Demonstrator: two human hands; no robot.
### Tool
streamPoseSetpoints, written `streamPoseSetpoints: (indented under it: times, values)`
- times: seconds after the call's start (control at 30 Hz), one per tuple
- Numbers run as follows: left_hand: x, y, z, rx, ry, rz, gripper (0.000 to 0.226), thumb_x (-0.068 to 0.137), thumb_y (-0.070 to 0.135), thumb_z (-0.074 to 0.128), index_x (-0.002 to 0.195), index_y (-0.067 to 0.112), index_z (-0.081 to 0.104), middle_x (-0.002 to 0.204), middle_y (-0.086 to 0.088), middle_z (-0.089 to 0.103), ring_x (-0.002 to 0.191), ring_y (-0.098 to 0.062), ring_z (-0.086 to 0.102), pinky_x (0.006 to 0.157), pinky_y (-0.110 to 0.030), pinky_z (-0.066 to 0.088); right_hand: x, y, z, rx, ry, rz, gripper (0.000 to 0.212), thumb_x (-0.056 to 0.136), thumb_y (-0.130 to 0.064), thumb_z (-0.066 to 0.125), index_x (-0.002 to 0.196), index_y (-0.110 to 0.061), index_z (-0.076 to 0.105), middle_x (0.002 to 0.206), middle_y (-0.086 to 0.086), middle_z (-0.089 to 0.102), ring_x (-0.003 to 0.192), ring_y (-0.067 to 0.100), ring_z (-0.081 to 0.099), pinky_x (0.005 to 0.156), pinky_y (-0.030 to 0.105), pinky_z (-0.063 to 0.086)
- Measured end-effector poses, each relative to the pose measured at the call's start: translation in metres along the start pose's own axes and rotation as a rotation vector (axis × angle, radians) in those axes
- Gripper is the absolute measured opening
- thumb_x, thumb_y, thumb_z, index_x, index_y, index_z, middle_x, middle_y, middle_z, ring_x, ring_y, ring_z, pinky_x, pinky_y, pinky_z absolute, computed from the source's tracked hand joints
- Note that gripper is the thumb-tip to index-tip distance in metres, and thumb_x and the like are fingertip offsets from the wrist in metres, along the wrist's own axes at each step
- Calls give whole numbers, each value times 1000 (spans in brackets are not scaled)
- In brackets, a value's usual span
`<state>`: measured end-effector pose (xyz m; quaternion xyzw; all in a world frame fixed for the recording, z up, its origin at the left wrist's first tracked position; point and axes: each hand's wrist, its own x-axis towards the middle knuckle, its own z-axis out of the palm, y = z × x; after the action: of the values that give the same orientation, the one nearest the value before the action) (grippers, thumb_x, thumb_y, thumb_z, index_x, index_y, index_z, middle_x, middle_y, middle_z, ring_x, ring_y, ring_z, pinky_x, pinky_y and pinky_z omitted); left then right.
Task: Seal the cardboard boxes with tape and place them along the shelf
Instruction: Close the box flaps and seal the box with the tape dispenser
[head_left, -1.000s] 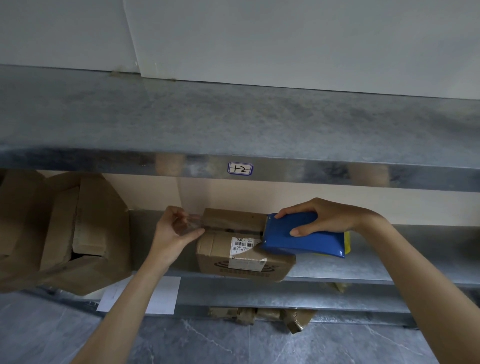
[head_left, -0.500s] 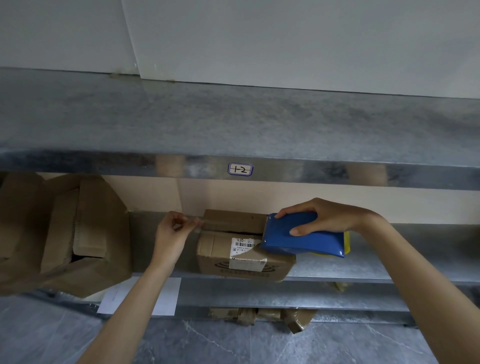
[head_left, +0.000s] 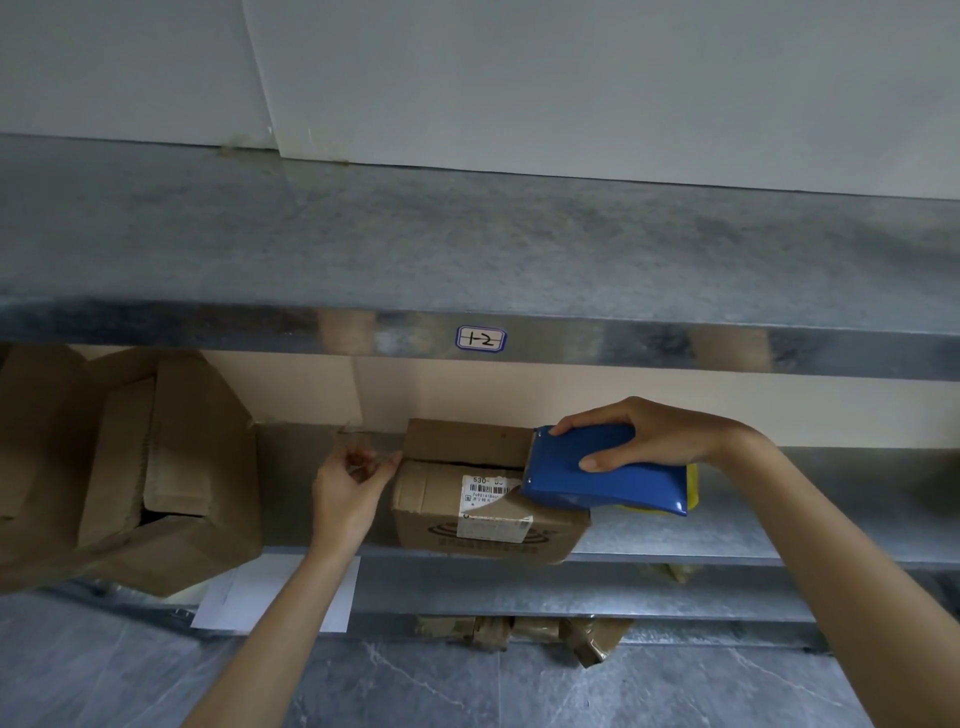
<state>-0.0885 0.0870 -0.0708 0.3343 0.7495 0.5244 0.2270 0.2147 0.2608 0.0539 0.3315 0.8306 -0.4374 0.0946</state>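
Note:
A small cardboard box (head_left: 467, 499) with a white barcode label sits on the lower metal shelf (head_left: 779, 540), its top flaps meeting at a dark seam. My right hand (head_left: 639, 436) grips a blue tape dispenser (head_left: 602, 473) resting on the box's right top edge. My left hand (head_left: 348, 488) is just left of the box and pinches the end of a clear tape strip stretched across the box top toward the dispenser.
A larger open cardboard box (head_left: 130, 467) lies tipped on the shelf at the left. The upper shelf (head_left: 467, 249) carries a label reading 1-2 (head_left: 480, 339). A white paper sheet (head_left: 280, 592) and crumpled brown tape scraps (head_left: 519, 631) lie on the grey floor below.
My left hand has drawn the tape end further left, away from the box's left edge. The dispenser and right hand have stayed at the box's right end.

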Motion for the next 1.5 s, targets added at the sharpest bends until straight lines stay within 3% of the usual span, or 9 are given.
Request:
streamPoseSetpoints:
  times: [0.2,0.4,0.6,0.8,0.97,1.13,1.2,1.3,1.5]
  values:
    - [-2,-8,4,39,-25,75,14,91,27,69,83,25,57,80,6,63,75,0,60,69,-18,43,0,1,0,-11,4,-4,42,83,-58,67,123,-61,54,127,-43,49,113,-15,49,96,17,40]
    - [4,-14,3,-4,-131,-12,37,95,25,64,127,32,48,92,12,62,85,-2,59,73,-13,43,-1,1,2,-5,14,-14,44,80,-59,69,122,-60,55,128,-41,50,117,-12,49,100,18,40]
    - [0,-22,6,126,-113,36,30,93,18,67,121,17,56,95,10,61,86,-2,58,85,-29,49,-1,0,3,-5,14,-24,43,81,-58,69,122,-60,55,128,-42,49,116,-14,48,96,16,39]
    - [2,-24,6,223,-125,60,31,87,12,73,114,13,58,92,4,62,85,-13,60,82,-28,50,-2,0,2,-9,17,-15,43,81,-59,68,121,-62,55,125,-44,49,113,-15,49,95,17,40]
    - [2,-5,-3,145,-13,219,19,87,27,71,102,25,60,91,24,61,83,8,61,74,-1,42,-3,-1,3,-6,24,-15,42,81,-57,69,121,-61,55,124,-45,49,112,-16,49,93,14,40]
    - [7,28,-1,190,-376,322,62,75,66,64,129,38,51,136,31,43,121,23,36,102,-11,31,-5,-2,4,2,31,-15,42,79,-57,69,120,-61,56,124,-45,49,113,-17,48,93,9,38]
    - [11,36,3,418,-572,391,98,61,80,65,145,38,38,155,29,20,144,8,12,115,-26,18,-7,-4,5,2,30,-17,43,77,-58,68,119,-62,56,124,-45,49,113,-17,48,93,8,39]
    - [17,39,10,669,-739,456,131,48,86,70,155,38,12,161,27,-9,147,1,-18,115,-36,8,-8,-5,6,3,36,-23,44,78,-56,69,120,-61,57,128,-41,50,114,-16,48,94,8,40]
    - [19,36,17,688,-674,540,127,48,72,82,152,32,21,150,13,19,141,-11,16,113,-41,36,-12,-7,11,-7,59,-39,44,78,-57,70,120,-60,57,125,-42,50,115,-18,47,91,5,40]
